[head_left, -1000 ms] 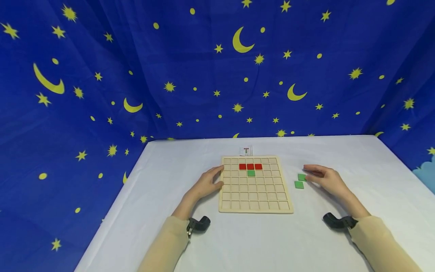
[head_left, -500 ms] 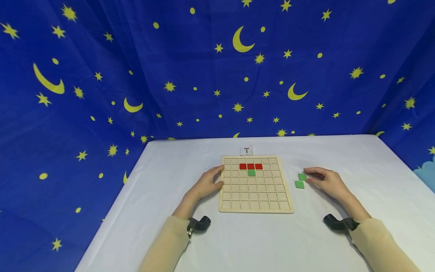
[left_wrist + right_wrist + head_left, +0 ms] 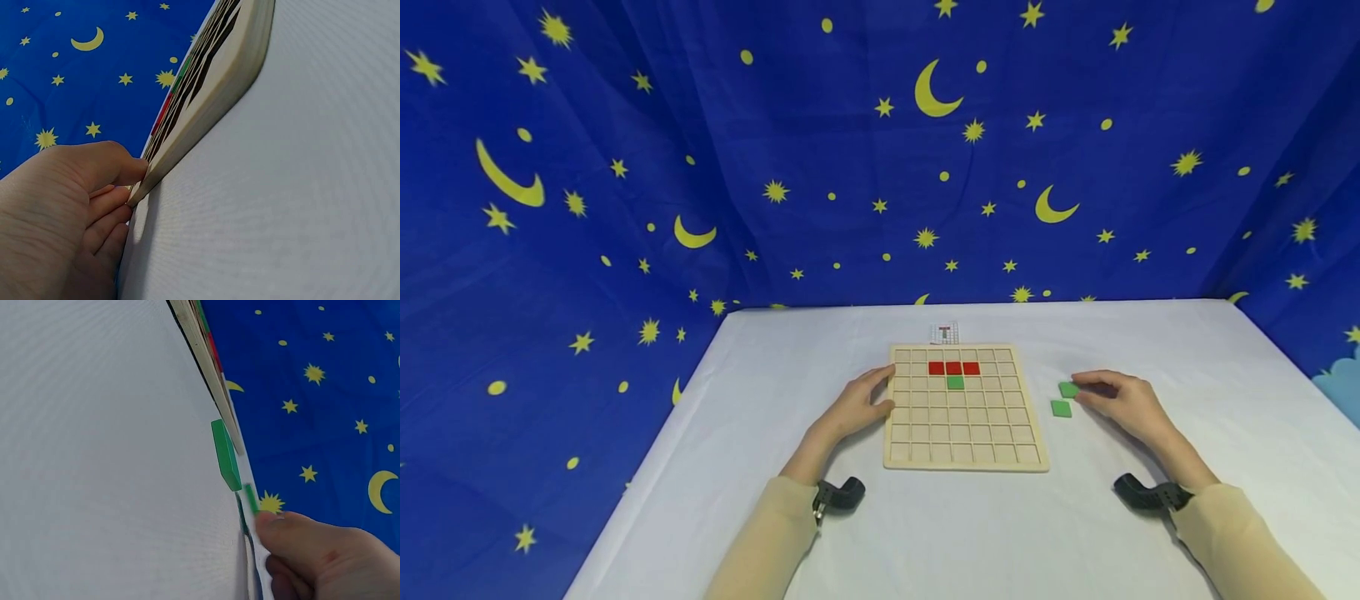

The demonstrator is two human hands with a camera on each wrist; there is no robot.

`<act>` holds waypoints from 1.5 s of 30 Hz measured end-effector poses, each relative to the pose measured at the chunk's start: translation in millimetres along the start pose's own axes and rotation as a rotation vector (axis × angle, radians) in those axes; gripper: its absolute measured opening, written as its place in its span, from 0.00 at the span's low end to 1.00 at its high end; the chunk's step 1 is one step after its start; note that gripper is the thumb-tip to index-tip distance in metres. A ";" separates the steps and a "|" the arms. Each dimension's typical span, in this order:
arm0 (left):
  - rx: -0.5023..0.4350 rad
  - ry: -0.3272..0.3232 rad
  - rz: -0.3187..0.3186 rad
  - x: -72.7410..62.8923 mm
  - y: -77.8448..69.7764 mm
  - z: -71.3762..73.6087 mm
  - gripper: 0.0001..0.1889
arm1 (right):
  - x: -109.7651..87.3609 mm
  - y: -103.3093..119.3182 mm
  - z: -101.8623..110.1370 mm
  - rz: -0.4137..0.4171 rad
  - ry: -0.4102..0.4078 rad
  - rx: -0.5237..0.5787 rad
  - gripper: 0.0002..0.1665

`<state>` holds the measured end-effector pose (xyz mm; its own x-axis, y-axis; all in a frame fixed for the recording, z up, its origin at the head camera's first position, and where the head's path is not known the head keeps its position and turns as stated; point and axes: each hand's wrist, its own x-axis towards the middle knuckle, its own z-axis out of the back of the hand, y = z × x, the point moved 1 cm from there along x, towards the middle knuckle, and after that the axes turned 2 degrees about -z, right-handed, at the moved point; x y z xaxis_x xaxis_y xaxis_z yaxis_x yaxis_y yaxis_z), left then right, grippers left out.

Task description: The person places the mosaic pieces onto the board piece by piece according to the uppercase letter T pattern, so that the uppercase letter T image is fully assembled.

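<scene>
A square wooden grid board (image 3: 962,470) lies on the white tabletop. Three red tiles (image 3: 953,368) form a row in it, and one green tile (image 3: 955,382) sits just below the middle red one. My left hand (image 3: 850,407) touches the board's left edge, thumb and fingers spread apart along the rim; the left wrist view shows the thumb (image 3: 134,169) against it. Right of the board, my right hand (image 3: 1126,403) pinches a loose green tile (image 3: 1068,389) by its right side. A second loose green tile (image 3: 1062,409) lies just nearer, seen edge-on in the right wrist view (image 3: 225,456).
A small printed card (image 3: 944,333) with a T-shaped pattern lies behind the board's far edge. Blue curtain (image 3: 850,167) with yellow moons and stars rises behind and beside the white table (image 3: 970,533). Black wrist mounts (image 3: 842,495) sit on both wrists.
The right hand's thumb and fingers have closed slightly at the far loose green tile. The left hand, the board and its tiles look unmoved.
</scene>
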<state>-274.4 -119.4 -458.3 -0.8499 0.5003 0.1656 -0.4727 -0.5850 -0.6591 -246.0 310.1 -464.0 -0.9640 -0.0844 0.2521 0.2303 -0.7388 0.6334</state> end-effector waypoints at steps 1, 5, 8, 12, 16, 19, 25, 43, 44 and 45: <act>-0.001 0.001 0.001 0.0 -0.1 0.0 0.33 | 0.0 0.3 1.5 -0.007 -0.014 0.005 0.20; -0.007 0.000 -0.001 -0.1 -0.3 -0.2 0.33 | 1.3 1.2 9.2 -0.037 -0.061 0.032 0.21; -0.006 -0.002 0.001 0.0 -0.4 -0.2 0.33 | 2.5 2.8 15.6 -0.059 -0.084 0.049 0.22; 0.003 -0.001 0.005 0.0 -0.6 -0.1 0.33 | 5.3 8.2 22.6 -0.088 -0.109 0.056 0.24; -0.002 0.001 0.003 -0.2 -0.6 0.4 0.33 | 8.7 14.5 25.5 -0.088 -0.123 0.070 0.25; -0.006 0.002 0.001 -0.4 -0.4 1.2 0.33 | 14.8 10.3 19.3 -0.070 -0.134 0.078 0.25; 0.009 -0.001 -0.004 0.1 0.0 1.7 0.33 | 34.7 -1.9 -6.4 -0.011 -0.155 0.068 0.24; 0.007 -0.001 0.002 0.4 0.5 -0.1 0.33 | 37.3 101.0 -33.6 0.054 -0.033 0.281 0.21; 0.006 -0.001 0.000 0.6 0.8 -0.4 0.33 | 37.3 103.7 -35.2 0.053 -0.026 0.285 0.21; 0.005 0.001 0.000 0.9 1.2 -0.7 0.33 | 37.4 106.5 -36.7 0.050 -0.021 0.288 0.21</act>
<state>-275.6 -119.2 -459.4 -0.8499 0.5006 0.1646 -0.4734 -0.5882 -0.6556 -262.4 203.7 -414.0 -0.9484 -0.1000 0.3009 0.3082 -0.5135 0.8009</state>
